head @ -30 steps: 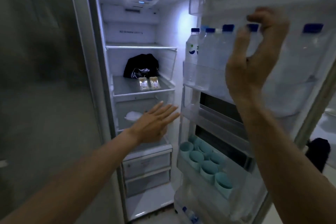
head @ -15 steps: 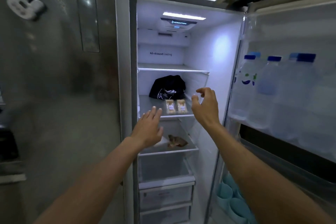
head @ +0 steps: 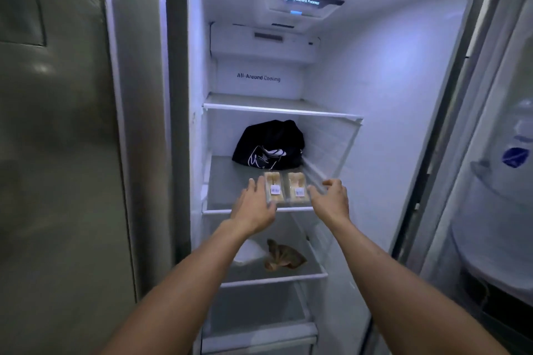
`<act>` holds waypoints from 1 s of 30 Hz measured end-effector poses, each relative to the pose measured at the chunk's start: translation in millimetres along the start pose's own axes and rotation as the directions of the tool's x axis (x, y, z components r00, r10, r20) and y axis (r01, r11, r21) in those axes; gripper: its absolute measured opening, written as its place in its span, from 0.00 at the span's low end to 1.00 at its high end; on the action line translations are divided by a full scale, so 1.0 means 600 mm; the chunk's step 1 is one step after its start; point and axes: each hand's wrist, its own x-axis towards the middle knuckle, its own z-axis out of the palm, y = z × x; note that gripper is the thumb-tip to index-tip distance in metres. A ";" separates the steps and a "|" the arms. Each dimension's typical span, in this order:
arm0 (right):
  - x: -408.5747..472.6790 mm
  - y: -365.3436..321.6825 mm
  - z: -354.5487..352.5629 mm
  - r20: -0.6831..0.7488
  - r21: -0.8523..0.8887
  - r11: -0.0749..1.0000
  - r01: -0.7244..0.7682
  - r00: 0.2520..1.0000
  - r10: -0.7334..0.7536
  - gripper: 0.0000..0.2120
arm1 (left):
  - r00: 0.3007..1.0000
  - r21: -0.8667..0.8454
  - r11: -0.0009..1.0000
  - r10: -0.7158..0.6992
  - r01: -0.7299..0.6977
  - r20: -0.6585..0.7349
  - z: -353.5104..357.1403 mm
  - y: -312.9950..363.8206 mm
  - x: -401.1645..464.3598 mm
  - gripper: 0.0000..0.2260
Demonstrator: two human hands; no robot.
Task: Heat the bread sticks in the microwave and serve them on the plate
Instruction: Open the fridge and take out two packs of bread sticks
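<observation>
Flanking two bread packs [head: 285,188] on the fridge's middle shelf [head: 230,181], left hand [head: 253,206] touched one with straight fingers, right hand [head: 331,199] loosely curled, holding nothing, one black bag [head: 269,145] behind, open fridge interior lit.

You have bare shelf [head: 227,181] left of the two bread stick packs [head: 285,189], which sit side by side at the front edge. A black bag [head: 269,145] blocks the back of that shelf. The shelf above [head: 282,111] caps the headroom, and the fridge's right wall [head: 383,124] stands near the right pack.
</observation>
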 end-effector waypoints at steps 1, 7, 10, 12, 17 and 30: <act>0.012 0.008 0.013 0.018 -0.016 1.000 -0.010 1.000 0.010 0.27 | 1.000 -0.005 1.000 -0.021 0.021 0.015 0.012 -0.004 0.017 0.32; 0.127 0.030 0.092 0.065 -0.100 0.995 -0.008 0.998 0.015 0.30 | 0.992 -0.101 0.990 -0.095 0.103 0.084 0.069 -0.031 0.178 0.33; 0.177 0.042 0.131 0.114 -0.120 0.993 -0.005 0.993 0.019 0.35 | 0.991 -0.114 0.987 -0.099 0.109 0.093 0.095 -0.036 0.245 0.29; 0.205 0.046 0.154 0.144 -0.126 0.992 -0.033 0.988 0.051 0.38 | 0.985 -0.124 0.982 -0.130 0.144 0.115 0.109 -0.041 0.285 0.28; 0.250 0.062 0.200 0.196 -0.173 0.983 -0.064 0.976 0.098 0.42 | 0.955 -0.123 0.958 -0.236 0.259 0.178 0.144 -0.047 0.340 0.24; 0.247 0.068 0.166 0.277 -0.124 0.989 -0.074 0.955 0.106 0.29 | 0.839 -0.168 0.829 -0.492 0.533 0.230 0.154 -0.092 0.363 0.48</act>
